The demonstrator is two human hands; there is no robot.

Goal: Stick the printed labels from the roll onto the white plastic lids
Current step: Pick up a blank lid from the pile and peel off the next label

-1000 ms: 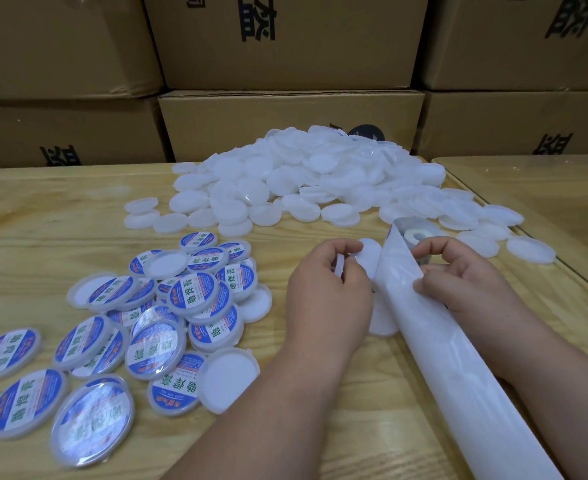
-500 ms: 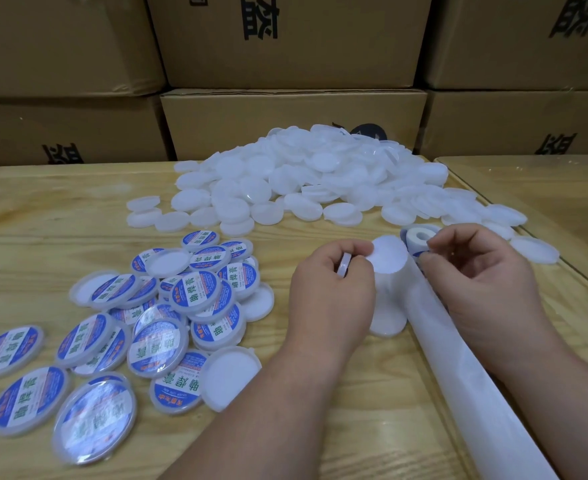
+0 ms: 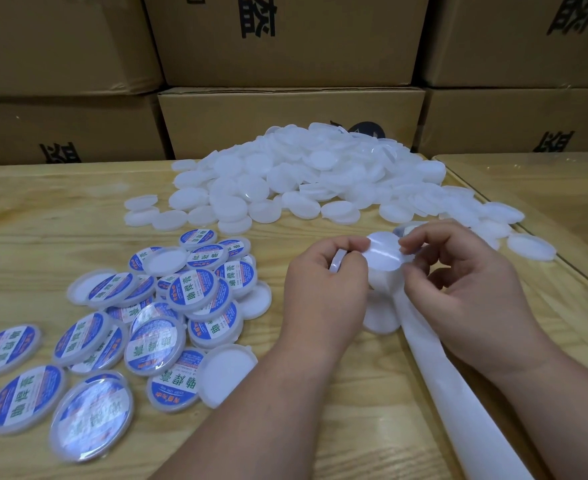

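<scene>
You've got a lid (image 3: 337, 263) tucked on edge in your left hand (image 3: 323, 289), fingers curled and pinched on its rim, while the thumb and forefinger reach across to the round label (image 3: 384, 252) standing up between your two hands. Your right hand (image 3: 459, 292) meets it from the other side, fingertips (image 3: 405, 245) nipped together on the label's far edge, the remaining fingers loosely curled. The label shows its blank white back to you, so its print can't be seen from here.

This looks like the peel: the label coming free of the backing strip (image 3: 459, 393), which trails down toward you on the right. The roll (image 3: 401, 230) itself is just peeking out behind your right knuckles, mostly hidden.

One more bare lid (image 3: 381, 317) lies flat on the table (image 3: 43, 220) under your hands. To your left, the labelled lids (image 3: 168, 323) sprawl in a loose heap, blue and white faces up, a few flipped. Beyond, the big pile of plain lids (image 3: 303, 178) waits, so there's plenty left to do.

Next, I'd judge, you turn that lid's flat face toward the label, centre the disc over it, and press from the middle outward. Watch the sticky side: if it folds or catches a fingertip, it will wrinkle.
</scene>
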